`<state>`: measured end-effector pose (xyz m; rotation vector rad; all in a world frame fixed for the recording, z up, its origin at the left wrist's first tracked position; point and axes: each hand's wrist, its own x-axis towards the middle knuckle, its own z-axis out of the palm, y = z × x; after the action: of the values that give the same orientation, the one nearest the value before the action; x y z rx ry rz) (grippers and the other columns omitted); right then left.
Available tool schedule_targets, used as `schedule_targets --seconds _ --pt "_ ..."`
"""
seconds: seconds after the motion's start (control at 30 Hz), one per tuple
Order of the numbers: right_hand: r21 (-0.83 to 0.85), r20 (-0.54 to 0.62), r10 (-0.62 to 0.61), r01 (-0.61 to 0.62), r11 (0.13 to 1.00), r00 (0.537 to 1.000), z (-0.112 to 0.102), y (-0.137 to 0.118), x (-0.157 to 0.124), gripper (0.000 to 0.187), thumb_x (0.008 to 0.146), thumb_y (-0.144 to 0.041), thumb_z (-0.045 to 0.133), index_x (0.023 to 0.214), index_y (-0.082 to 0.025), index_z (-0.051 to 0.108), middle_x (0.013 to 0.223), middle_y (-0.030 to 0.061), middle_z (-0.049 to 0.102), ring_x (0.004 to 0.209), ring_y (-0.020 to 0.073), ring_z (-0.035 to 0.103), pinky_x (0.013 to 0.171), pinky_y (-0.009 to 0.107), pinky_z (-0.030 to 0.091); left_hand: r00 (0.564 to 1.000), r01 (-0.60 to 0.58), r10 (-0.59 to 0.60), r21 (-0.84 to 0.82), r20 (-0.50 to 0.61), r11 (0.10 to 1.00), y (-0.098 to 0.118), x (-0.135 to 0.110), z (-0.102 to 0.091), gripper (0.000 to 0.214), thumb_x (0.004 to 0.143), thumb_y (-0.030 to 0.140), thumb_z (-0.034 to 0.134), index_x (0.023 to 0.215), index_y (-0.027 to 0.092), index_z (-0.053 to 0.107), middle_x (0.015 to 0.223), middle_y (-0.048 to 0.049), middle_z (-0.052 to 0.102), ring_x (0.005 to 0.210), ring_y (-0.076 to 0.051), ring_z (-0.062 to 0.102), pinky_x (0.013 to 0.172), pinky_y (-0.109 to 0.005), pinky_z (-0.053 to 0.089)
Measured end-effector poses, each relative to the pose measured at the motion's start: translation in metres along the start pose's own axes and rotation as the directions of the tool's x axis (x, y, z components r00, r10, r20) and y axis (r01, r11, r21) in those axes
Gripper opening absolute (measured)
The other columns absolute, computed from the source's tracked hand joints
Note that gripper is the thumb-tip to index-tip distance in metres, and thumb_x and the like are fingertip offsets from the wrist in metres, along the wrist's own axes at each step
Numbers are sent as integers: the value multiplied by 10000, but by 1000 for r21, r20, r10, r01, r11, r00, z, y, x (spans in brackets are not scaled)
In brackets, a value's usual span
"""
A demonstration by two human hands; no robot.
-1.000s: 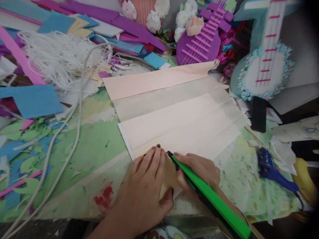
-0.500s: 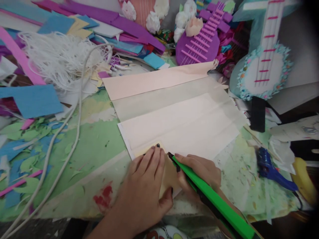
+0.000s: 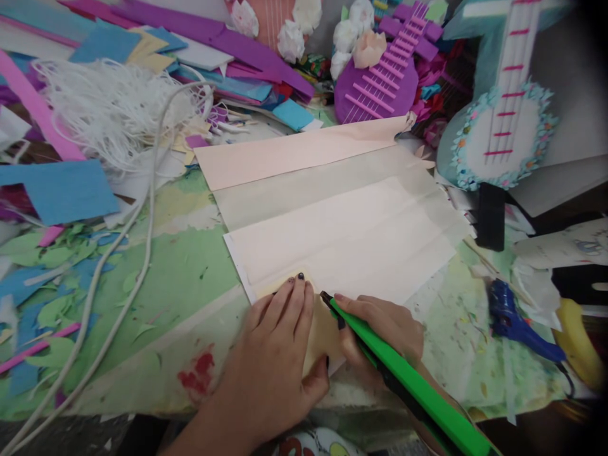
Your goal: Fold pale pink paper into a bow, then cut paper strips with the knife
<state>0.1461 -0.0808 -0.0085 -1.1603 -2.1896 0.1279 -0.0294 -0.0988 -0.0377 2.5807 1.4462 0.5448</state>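
My left hand (image 3: 280,348) lies flat with fingers stretched out, pressing a yellowish card piece (image 3: 319,335) onto white paper. Beside the card's right edge, my right hand (image 3: 384,329) is closed around a long green and black utility knife (image 3: 408,380). The knife's dark tip points away from me and rests at or just above the paper near the card; exact contact is unclear. Under both hands, a large pale sheet (image 3: 342,234) spreads across the table, with a peach-pink strip (image 3: 294,152) along its far side. Much of the card is hidden by my left hand.
Left stand white string (image 3: 114,114), a white cable (image 3: 152,209) and coloured paper scraps (image 3: 52,247). Behind are a purple paper instrument (image 3: 380,82) and a pale teal one (image 3: 498,139). A blue glue gun (image 3: 515,323) lies right, near a black phone-like object (image 3: 491,218).
My right hand and the utility knife have shifted very slightly. My left hand stays on the card, and the sheet has not visibly moved.
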Motion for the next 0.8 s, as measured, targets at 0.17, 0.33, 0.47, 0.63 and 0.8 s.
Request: schedule_targets --seconds 0.17,0.33,0.47,0.63,0.8 --pt "-1 6 15 -15 1000 1000 0 0 0 256 751 -90 498 973 -141 614 635 22 650 496 116 584 452 216 494 1000 -2 2 -2 -4 1000 1 -1 -1 658 790 377 479 1343 20 466 1391 -165 486 1280 -298 408 1017 -428 300" --pt "10 23 2 -3 1000 1000 -3 0 -1 267 751 -89 513 999 -128 605 610 17 628 474 112 560 426 215 469 1000 4 -4 -2 -12 1000 2 -1 -2 653 779 360 488 1336 18 472 1373 -165 504 1267 -301 421 1015 -434 302" --pt "24 43 -3 2 1000 999 -3 0 -2 258 757 -89 511 994 -120 608 594 12 610 464 108 548 419 210 457 1000 -1 1 -4 -19 1000 2 -1 -1 651 778 358 489 1331 16 478 1366 -167 510 1265 -303 423 1014 -431 301" --pt "20 15 -1 0 1000 1000 -2 0 -3 241 759 -95 508 974 -127 613 598 16 620 468 108 549 424 212 462 1000 1 -1 2 -22 1000 1 0 -1 643 777 354 486 1326 19 480 1365 -166 512 1265 -300 425 1016 -425 302" --pt "3 -19 9 -9 1000 1000 -3 -1 -6 255 754 -86 518 988 -119 615 614 22 627 484 114 559 453 227 488 1000 -3 3 2 -30 1000 1 0 -2 647 773 357 489 1324 17 477 1357 -171 517 1252 -306 436 1003 -432 316"
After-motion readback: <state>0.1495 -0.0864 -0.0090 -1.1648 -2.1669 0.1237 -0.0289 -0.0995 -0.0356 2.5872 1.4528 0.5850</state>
